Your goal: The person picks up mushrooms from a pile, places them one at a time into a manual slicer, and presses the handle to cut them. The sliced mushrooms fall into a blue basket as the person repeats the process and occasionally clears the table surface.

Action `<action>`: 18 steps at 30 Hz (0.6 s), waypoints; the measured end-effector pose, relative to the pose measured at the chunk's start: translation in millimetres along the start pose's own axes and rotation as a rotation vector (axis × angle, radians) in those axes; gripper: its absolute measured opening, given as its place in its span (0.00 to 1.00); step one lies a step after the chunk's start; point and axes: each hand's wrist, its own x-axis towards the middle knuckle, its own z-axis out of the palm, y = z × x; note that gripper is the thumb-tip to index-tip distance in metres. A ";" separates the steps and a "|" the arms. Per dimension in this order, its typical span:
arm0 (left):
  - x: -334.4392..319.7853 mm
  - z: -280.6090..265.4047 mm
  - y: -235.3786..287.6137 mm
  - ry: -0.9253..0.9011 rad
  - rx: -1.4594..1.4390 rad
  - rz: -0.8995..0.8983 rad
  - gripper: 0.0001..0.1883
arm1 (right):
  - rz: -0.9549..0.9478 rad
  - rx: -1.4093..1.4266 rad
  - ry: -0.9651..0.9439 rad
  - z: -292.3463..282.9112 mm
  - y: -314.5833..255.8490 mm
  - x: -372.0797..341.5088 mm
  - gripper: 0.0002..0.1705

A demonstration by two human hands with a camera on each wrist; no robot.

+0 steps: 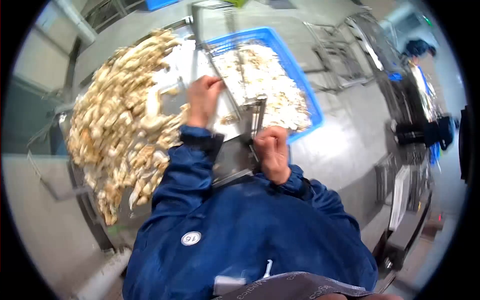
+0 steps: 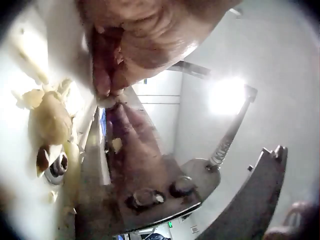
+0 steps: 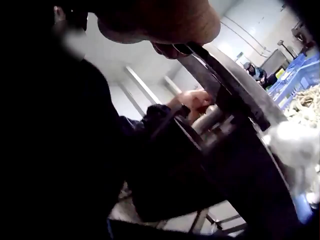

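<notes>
In the head view my left hand (image 1: 204, 100) is beside the metal cutter frame (image 1: 239, 112), fingers curled. The left wrist view shows that hand (image 2: 155, 35) pinching a small pale piece (image 2: 111, 101) against a bolted metal plate (image 2: 145, 175). My right hand (image 1: 272, 152) grips the near end of the cutter's long blade; in the right wrist view the hand (image 3: 162, 22) curls over the dark blade arm (image 3: 230, 85). A large heap of pale brown, knobbly pieces (image 1: 117, 110) lies left of my left hand. Small whitish cut pieces (image 1: 280, 90) fill the blue basket (image 1: 317, 107) beyond the cutter.
A metal table (image 1: 345, 135) extends to the right of the basket, with metal racks (image 1: 340, 57) behind. Another person (image 1: 425, 130) in dark clothing is at the far right. Part of a second blue container (image 1: 161, 4) shows at the top.
</notes>
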 end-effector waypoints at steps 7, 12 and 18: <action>11.1 0.0 -27.5 -0.109 -0.126 -0.180 0.13 | -0.068 -0.181 -0.022 0.5 -14.4 7.9 0.11; 9.0 1.4 -5.2 -0.132 -0.217 -0.235 0.18 | -0.203 -0.177 -0.030 -7.9 26.9 -9.2 0.12; 2.5 0.5 13.7 -0.059 -0.388 -0.086 0.17 | -0.206 -0.150 -0.035 -10.1 22.4 -9.6 0.10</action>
